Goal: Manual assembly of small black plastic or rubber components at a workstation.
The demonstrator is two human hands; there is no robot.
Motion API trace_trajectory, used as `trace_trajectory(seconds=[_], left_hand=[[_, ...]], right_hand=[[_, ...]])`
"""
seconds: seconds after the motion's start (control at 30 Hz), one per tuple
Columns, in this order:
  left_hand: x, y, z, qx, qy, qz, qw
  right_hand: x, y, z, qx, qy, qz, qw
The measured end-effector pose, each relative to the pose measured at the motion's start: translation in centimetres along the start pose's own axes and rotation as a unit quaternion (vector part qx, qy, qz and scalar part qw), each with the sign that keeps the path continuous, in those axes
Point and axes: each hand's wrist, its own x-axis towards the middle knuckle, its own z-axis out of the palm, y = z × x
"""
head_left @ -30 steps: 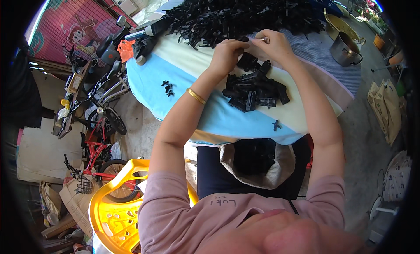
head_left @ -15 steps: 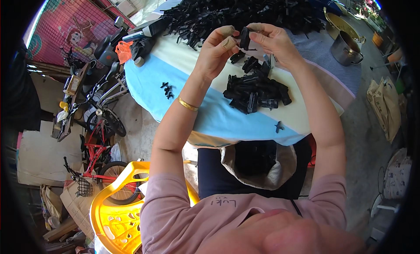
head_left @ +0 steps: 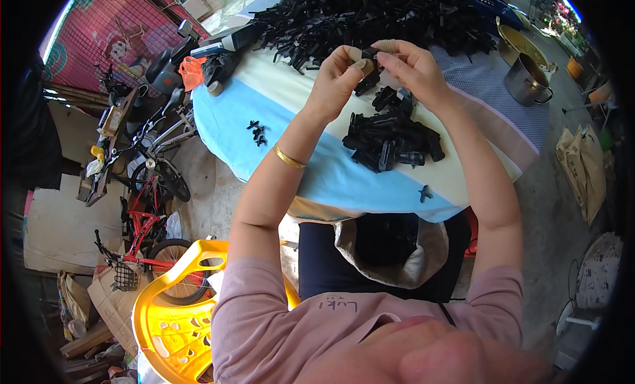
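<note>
Looks like somebody's home garage or covered yard doubling as a workshop tbh. Bare concrete floor (head_left: 205, 175) around the cloth-covered surface (head_left: 225, 129), a red bicycle (head_left: 140, 233) and cardboard (head_left: 112, 298) left of it, a yellow plastic chair (head_left: 165, 298) off its near left side. Metal cooking pot (head_left: 526, 83) at its right edge, pretty homey. The workshop bit is that big heap of black parts (head_left: 377, 20) along its far side.

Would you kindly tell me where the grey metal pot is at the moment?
In the head view, the grey metal pot is at upper right, by the tablecloth's right edge, just below the brassy basin.
</note>
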Motion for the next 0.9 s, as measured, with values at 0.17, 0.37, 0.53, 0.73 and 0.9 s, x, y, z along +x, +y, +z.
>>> trace_trajectory(seconds=[0.17, 0.37, 0.53, 0.73, 0.9], left_hand=[[-0.01, 0.71, 0.54, 0.057, 0.025, 0.057, 0.996], [-0.04, 0.55, 0.48, 0.108, 0.029, 0.099, 0.989], [-0.2, 0.58, 0.71, 0.113, 0.029, 0.082, 0.99], [-0.23, 0.59, 0.7, 0.117, 0.018, 0.071, 0.99], [-0.42, 0.32, 1.03, 0.142, 0.037, 0.091, 0.985]], right_hand=[[-0.2, 0.23, 0.22, -0.013, 0.03, -0.036, 0.999], [-0.31, 0.41, 0.47, -0.07, 0.031, -0.073, 0.994], [-0.19, 0.51, 0.19, -0.098, 0.028, -0.114, 0.988], [-0.18, 0.27, -0.05, -0.129, 0.031, -0.121, 0.984], [-0.2, 0.11, -0.02, -0.166, 0.036, -0.12, 0.978]])
